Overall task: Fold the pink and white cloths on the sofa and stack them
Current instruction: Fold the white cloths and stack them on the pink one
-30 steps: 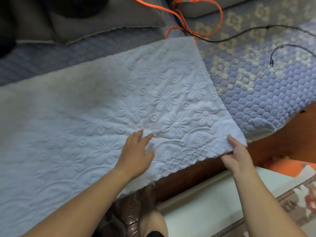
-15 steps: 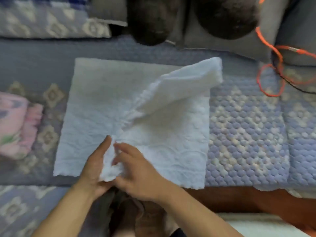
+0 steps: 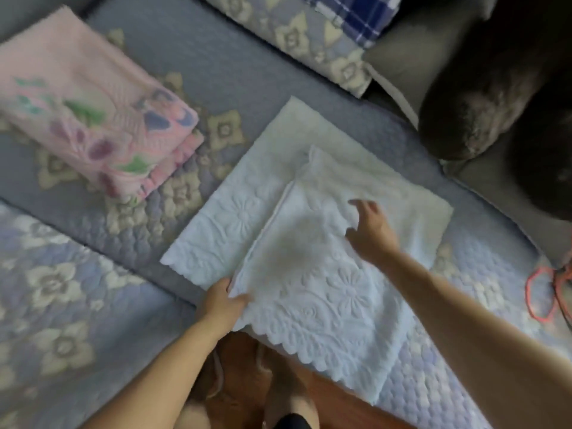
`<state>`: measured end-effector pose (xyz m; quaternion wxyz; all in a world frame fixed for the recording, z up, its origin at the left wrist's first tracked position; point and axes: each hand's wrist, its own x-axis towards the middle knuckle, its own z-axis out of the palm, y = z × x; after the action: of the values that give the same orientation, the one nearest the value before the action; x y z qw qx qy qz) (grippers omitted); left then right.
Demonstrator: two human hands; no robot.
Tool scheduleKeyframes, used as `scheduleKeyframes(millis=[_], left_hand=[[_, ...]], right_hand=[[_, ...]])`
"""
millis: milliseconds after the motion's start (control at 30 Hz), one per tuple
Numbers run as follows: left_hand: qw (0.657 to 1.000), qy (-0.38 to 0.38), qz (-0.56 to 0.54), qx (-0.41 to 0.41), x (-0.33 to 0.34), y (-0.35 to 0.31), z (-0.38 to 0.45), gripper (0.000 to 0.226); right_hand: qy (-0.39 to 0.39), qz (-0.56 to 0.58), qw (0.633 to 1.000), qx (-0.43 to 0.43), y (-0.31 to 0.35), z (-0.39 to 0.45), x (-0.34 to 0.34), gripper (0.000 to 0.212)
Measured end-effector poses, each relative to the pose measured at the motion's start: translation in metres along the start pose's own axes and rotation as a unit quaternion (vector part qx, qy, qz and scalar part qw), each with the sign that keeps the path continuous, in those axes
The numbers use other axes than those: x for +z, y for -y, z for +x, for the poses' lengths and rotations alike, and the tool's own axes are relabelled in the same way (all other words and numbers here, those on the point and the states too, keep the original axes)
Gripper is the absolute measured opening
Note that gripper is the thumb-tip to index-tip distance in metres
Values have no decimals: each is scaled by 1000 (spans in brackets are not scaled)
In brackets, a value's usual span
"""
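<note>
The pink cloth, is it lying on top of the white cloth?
No, the pink cloth lies folded apart from the white cloth.

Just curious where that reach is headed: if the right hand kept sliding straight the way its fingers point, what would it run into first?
The right hand points up-left across the white cloth. It would probably first meet the folded layer's raised edge; depth is unclear.

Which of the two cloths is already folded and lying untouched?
The pink cloth, folded at the left; the white cloth is under both hands.
</note>
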<state>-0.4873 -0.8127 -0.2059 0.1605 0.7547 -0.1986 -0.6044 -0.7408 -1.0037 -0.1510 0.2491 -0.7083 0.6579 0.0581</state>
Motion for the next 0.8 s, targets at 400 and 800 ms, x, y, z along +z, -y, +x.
scheduleKeyframes(millis=[400, 800], left_hand=[[998, -66, -13, -1, -2, -17, -32, 15], [971, -234, -53, -20, -76, -45, 15, 9]], right_hand=[[211, -28, 977, -12, 76, 172, -44, 80], [53, 36, 992, -109, 124, 262, -72, 38]])
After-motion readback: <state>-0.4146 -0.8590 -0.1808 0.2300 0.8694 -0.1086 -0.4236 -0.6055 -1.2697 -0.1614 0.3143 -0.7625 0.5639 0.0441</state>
